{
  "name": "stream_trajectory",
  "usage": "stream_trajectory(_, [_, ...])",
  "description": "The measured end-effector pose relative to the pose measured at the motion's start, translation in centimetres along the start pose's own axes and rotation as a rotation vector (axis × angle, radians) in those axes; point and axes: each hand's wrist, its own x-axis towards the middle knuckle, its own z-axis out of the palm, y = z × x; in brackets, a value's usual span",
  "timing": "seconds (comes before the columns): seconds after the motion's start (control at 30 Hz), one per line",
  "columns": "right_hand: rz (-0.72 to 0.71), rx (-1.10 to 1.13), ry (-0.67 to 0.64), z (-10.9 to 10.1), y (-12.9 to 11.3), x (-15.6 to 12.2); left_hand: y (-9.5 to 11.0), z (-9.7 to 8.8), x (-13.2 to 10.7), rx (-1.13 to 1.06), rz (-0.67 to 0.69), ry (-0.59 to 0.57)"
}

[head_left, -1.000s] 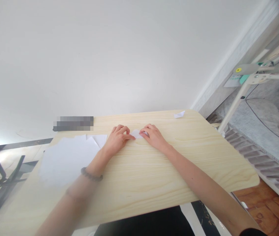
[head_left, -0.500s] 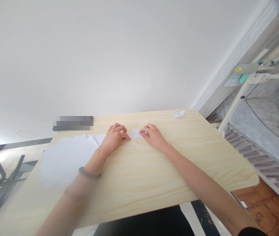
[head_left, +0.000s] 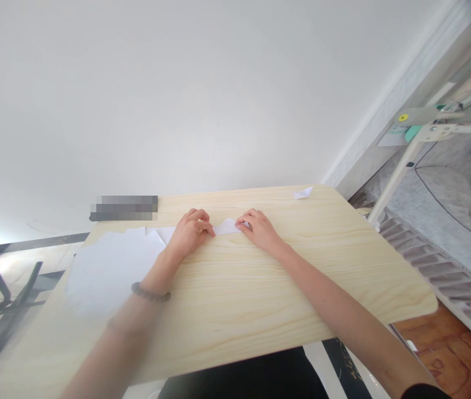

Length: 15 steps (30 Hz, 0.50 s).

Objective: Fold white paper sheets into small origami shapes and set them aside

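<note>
A small piece of white paper lies on the wooden table between my two hands. My left hand, with a dark bead bracelet on its wrist, has its curled fingers at the paper's left end. On the right end, the thumb and forefinger of my right hand pinch the paper. White sheets spread over the table beside my left forearm. Part of the paper is hidden behind the fingers of my left hand.
A small folded paper piece sits near the table's far right edge. A blurred dark object lies at the far left. The table meets a white wall behind. To the right stands a white metal frame.
My left hand has slid slightly left along the paper, so more of the paper shows between the hands. My right hand stays in place.
</note>
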Motion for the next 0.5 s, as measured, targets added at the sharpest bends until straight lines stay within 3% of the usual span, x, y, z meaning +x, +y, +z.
stream_trajectory(0.23, [-0.011,-0.024,0.007,-0.1,-0.3,-0.1,1.3,0.5,0.0,-0.136,-0.071,-0.005])
stream_trajectory(0.5, [0.001,-0.066,0.031,0.0,-1.2,-0.4,1.3,1.2,0.0,-0.086,-0.043,-0.012])
